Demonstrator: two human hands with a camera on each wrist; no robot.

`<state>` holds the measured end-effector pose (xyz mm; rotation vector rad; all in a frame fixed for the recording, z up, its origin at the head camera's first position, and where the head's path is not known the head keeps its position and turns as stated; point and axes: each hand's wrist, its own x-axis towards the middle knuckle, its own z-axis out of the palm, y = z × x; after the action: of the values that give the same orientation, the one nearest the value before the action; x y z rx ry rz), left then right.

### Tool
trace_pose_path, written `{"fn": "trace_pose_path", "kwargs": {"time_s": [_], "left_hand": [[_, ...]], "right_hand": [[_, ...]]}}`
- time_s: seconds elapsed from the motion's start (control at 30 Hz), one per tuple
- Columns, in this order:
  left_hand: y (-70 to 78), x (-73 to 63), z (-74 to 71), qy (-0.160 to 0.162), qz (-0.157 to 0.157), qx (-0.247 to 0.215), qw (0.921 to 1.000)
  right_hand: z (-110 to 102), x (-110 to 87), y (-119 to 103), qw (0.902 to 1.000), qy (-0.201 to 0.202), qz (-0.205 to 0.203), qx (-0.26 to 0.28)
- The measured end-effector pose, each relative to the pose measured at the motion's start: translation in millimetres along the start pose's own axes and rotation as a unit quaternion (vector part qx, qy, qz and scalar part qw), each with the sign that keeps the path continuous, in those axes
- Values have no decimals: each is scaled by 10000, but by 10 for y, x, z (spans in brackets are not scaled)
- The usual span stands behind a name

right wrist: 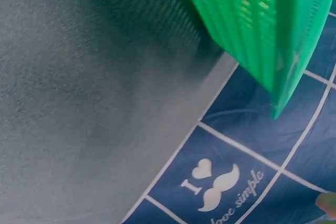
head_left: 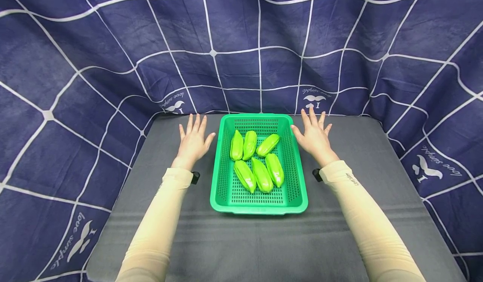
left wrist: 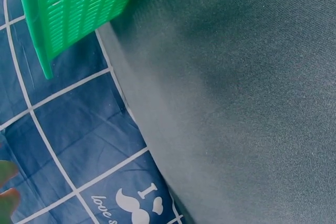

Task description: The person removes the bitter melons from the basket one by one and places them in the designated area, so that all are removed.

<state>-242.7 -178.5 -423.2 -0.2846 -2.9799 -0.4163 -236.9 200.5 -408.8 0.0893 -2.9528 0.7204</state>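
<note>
A green plastic basket (head_left: 260, 210) with slotted walls stands in the middle of the table. Inside lie several bright green, ridged, elongated vegetables (head_left: 263, 175), shiny on the surface, in two rough rows; their exact kind is unclear. To the basket's left, my left hand (head_left: 193, 142) is held with fingers spread and touches nothing visible. My right hand (head_left: 314, 136) is on the other side, near the basket's right rim, fingers also spread and holding nothing. Only fingertips (left wrist: 7, 191) show at the edge of the left wrist view, and a fingertip (right wrist: 327, 203) in the right wrist view.
A dark grey cloth covers the table (head_left: 260, 248). Behind it and along both sides hangs a navy curtain (head_left: 241, 30) with white grid lines and printed mustache motifs. Cream sleeves (head_left: 158, 223) cover both forearms, and a black band piece (head_left: 195, 177) sits at the left wrist.
</note>
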Motion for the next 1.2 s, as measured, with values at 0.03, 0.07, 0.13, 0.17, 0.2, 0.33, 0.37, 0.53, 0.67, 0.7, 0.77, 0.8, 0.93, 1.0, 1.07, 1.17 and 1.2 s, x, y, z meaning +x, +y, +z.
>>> {"fn": "trace_pose_path", "kwargs": {"time_s": [0.03, 0.07, 0.13, 0.17, 0.2, 0.33, 0.37, 0.53, 0.67, 0.7, 0.77, 0.8, 0.93, 1.0, 1.07, 1.17, 1.2], "left_hand": [[2, -2, -2, -11, 6, -14, 10000], [5, -5, -5, -15, 13, -25, 10000], [12, -10, -7, -10, 32, -45, 10000], [16, -14, -6, -13, 36, -61, 10000], [19, -15, -4, -29, 36, -68, 10000], [23, -33, 8, -65, 9, -176, 9998], [22, -39, 12, -70, -3, -207, 9998], [14, -75, 45, -3, -21, -429, 9991], [18, -101, 70, 1, -48, -774, 9970], [20, -106, 77, 4, -58, -854, 9963], [24, -118, 88, 11, -77, -1002, 9949], [23, -121, 97, 19, -73, -1050, 9944], [19, -140, 132, 32, -70, -1226, 9924], [16, -151, 156, 40, -49, -1295, 9916], [16, -165, 180, 18, -37, -1383, 9904], [21, -190, 220, -47, -75, -1569, 9876], [24, -200, 232, -97, -116, -1635, 9864]], "right_hand": [[0, -1, -17, 10000, -9, -7, 14], [0, -2, -36, 10000, -21, -15, 22], [2, -4, -76, 10000, -51, -29, 42], [1, -7, -97, 10000, -68, -31, 60], [2, -9, -118, 9999, -91, -32, 84], [12, -28, -206, 9997, -144, -42, 185], [20, -32, -225, 9997, -141, -49, 207], [79, -62, -320, 9991, -209, -99, 343], [128, -98, -388, 9984, -246, -121, 494], [135, -109, -406, 9982, -242, -125, 543], [148, -133, -443, 9975, -233, -139, 654], [151, -144, -461, 9971, -219, -146, 718], [161, -196, -541, 9947, -353, -110, 961], [173, -217, -577, 9932, -469, -83, 1060], [197, -235, -608, 9918, -617, -50, 1121], [249, -255, -632, 9914, -734, -55, 1078], [271, -260, -634, 9916, -750, -51, 1049]]}}
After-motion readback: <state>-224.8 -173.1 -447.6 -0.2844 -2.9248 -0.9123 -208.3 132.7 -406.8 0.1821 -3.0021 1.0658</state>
